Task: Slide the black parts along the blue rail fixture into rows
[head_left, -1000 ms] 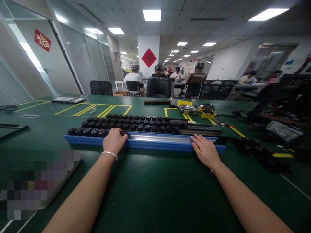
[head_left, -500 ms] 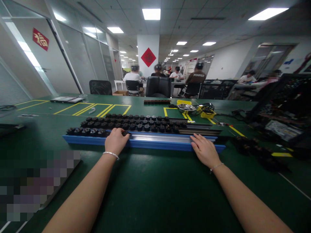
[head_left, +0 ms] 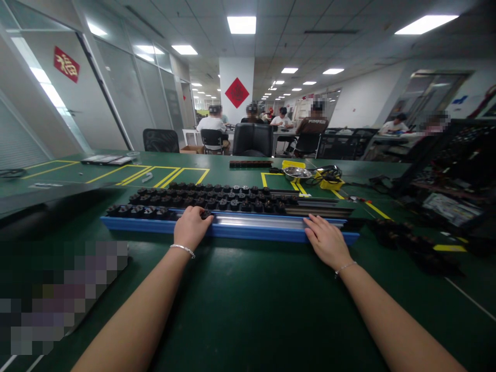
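Note:
A long blue rail (head_left: 251,231) with a silver channel lies across the green table (head_left: 248,299) in front of me. Its left part carries a row of small black parts (head_left: 139,211). My left hand (head_left: 192,227) rests on the rail at the right end of that row, fingers curled over the last black part. My right hand (head_left: 327,239) lies flat on the rail's right end, fingers stretched out and holding nothing. Two more rows of black parts (head_left: 217,195) on dark rails sit just behind.
A metal bowl (head_left: 297,173) and a yellow tray (head_left: 332,182) stand behind the rails, with yellow floor-tape boxes on the table. A pile of black parts (head_left: 411,240) lies at the right. Dark racks (head_left: 457,165) stand at far right. Several seated people work at desks beyond.
My left hand has slid a little to the right along the rail, with the black parts under its fingers. My right hand has stayed in place.

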Tool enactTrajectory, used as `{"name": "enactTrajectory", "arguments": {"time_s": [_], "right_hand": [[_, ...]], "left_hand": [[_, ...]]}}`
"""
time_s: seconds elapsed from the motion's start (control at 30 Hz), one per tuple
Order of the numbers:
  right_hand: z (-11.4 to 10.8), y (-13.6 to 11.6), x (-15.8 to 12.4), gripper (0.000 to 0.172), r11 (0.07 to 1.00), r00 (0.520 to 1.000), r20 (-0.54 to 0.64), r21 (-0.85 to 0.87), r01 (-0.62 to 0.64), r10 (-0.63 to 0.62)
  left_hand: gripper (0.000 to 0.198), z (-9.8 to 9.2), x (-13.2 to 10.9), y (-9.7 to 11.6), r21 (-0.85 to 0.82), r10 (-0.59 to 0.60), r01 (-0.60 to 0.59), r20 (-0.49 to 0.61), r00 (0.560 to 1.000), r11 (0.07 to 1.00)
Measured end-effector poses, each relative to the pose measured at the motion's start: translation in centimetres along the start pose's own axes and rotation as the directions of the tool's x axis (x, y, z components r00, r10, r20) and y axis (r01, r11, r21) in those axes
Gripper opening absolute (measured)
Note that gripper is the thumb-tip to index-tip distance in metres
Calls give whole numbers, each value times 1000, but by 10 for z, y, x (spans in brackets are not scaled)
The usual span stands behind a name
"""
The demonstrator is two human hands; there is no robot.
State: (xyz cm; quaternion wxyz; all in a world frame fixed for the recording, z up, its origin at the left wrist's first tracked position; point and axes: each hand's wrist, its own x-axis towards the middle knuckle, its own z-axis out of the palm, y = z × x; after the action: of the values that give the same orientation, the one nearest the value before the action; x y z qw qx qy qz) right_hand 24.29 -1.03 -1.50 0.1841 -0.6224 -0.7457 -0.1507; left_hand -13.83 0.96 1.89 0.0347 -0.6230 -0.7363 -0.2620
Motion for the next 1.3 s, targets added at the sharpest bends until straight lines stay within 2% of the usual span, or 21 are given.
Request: {"name": "enactTrajectory", "arguments": {"time_s": [1.3], "right_hand": [[-2, -3, 0, 50, 1000, 1000, 14, -18, -6, 6]], "left_hand": [[32, 10, -7, 17, -194, 86, -79, 30, 996, 978]]}}
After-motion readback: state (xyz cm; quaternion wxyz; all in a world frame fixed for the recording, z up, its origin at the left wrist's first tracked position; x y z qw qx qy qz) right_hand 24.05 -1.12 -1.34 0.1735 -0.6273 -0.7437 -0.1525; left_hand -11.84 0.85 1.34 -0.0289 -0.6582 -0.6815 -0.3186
